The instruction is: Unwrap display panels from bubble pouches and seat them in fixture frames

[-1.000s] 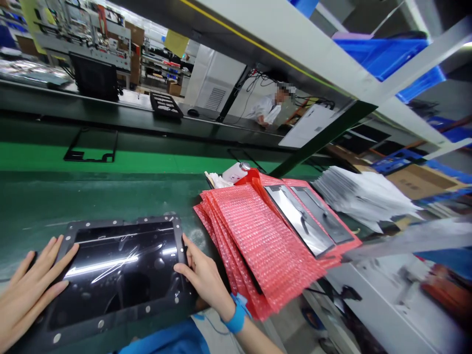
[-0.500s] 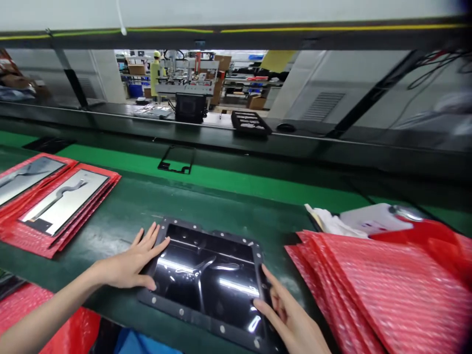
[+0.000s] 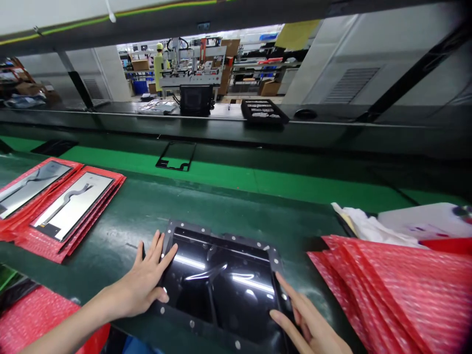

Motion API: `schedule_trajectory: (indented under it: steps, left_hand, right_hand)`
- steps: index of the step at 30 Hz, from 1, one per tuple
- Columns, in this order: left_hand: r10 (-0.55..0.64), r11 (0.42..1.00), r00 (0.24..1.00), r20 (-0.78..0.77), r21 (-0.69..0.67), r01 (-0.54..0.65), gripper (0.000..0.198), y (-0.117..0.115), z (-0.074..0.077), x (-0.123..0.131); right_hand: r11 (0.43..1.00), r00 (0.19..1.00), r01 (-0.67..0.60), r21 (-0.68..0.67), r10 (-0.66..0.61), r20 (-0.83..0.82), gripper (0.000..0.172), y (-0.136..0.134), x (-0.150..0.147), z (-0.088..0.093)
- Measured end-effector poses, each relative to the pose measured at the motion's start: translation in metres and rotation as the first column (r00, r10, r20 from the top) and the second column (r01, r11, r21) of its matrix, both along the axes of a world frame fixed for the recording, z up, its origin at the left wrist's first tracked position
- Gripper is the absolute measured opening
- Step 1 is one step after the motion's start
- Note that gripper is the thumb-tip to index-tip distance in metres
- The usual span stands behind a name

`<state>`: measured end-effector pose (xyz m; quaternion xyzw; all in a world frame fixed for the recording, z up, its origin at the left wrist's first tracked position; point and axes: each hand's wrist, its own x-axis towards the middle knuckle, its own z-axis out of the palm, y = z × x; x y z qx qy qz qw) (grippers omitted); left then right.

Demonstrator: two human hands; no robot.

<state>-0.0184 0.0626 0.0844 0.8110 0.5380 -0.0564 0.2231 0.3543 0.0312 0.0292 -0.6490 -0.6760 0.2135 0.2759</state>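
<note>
In front of me a glossy black screen panel [image 3: 228, 285] lies in a dark flat frame [image 3: 191, 324] with round silvery dots along its border. Reflections and a raised, cable-like ridge run across its surface. My left hand [image 3: 142, 282] rests on the left side with fingers spread, fingertips touching the panel's edge and thumb on the border. At the right side, my right hand [image 3: 306, 314] grips the panel's edge. Its thumb lies on the glossy face, its index finger reaches along the edge, and the other fingers are curled and partly hidden.
Screens with flat cables [image 3: 75, 204] lie on red bubble bags at left. More red bubble bags [image 3: 409, 290] are piled at right beside a white cloth [image 3: 372, 226]. A thin black frame [image 3: 176, 156] sits on the green strip [image 3: 228, 174]. Behind stands a shelf with a black tray [image 3: 263, 112].
The view has shifted, so the panel and both hands appear slightly lower and farther right. Both hands keep nearly the same places on the panel.
</note>
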Motion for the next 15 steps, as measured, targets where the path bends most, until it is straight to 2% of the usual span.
schedule_trajectory:
  steps: [4,7,11,15]
  left_hand:
    - [-0.026,0.989,0.996,0.089,0.147,0.012,0.067,-0.007,-0.015,-0.007]
    - [-0.002,0.976,0.990,0.142,0.218,-0.029,0.054,-0.009,-0.025,-0.011]
    - [-0.016,0.989,0.976,0.216,0.146,-0.016,0.053,-0.006,-0.022,-0.017]
    - [-0.045,0.999,0.963,0.264,0.011,0.044,0.058,-0.003,-0.007,-0.024]
  right_hand:
    - [0.999,0.998,-0.032,0.015,0.031,0.052,0.064,0.005,0.004,-0.001]
    - [0.998,0.995,-0.069,-0.003,0.069,0.075,0.069,0.006,0.009,-0.001]
    - [0.992,0.965,-0.118,0.034,0.107,0.238,0.069,0.013,0.007,0.013]
    - [0.962,0.924,-0.208,0.174,0.135,0.358,0.060,0.034,-0.021,0.037]
